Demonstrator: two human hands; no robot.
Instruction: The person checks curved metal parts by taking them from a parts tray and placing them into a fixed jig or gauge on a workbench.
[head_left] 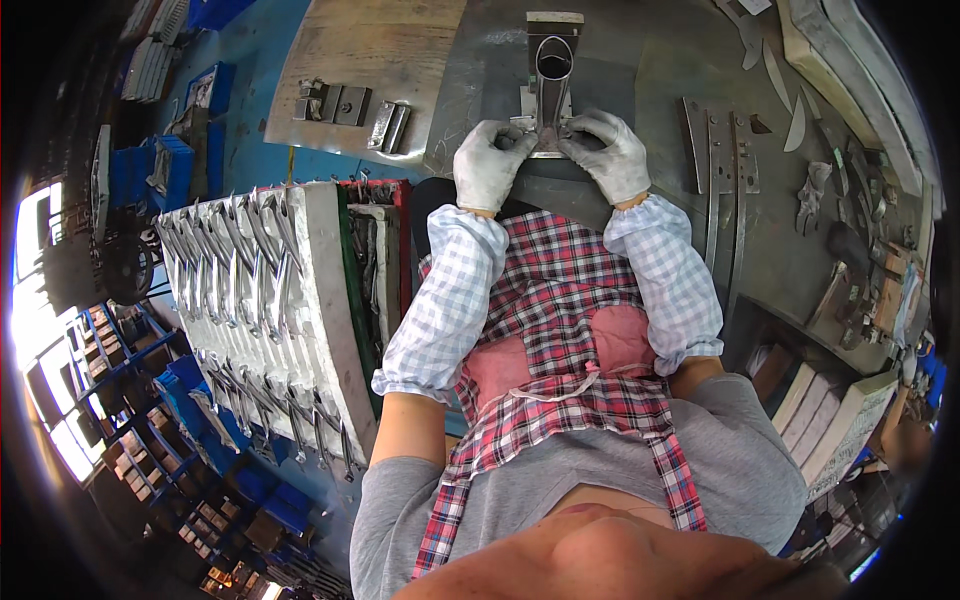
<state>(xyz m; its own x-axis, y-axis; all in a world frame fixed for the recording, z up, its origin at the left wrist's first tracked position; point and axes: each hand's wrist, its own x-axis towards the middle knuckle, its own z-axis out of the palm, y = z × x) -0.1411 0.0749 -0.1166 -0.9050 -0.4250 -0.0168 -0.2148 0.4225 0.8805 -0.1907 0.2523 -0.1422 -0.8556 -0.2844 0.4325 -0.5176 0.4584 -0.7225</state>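
Note:
Both my hands wear pale gloves and meet at a small upright metal fixture [553, 25] on the bench. A shiny metal piece with an oval loop [554, 58] at its top stands against this fixture. My left hand [490, 163] is at the lower left of the piece, thumb and fingertips brought together in a pinch. On the opposite side my right hand [610, 155] pinches in the same way, close to the fixture's base. What lies between the fingertips of either hand is too small and covered to make out.
Left of me a pale rack [330, 300] carries rows of shiny metal hand tools. Metal blocks [340, 104] lie on a board [370, 50] at the back left. Long metal strips [713, 190] and curved blades [797, 122] lie on the right. Blue bins [170, 165] stand far left.

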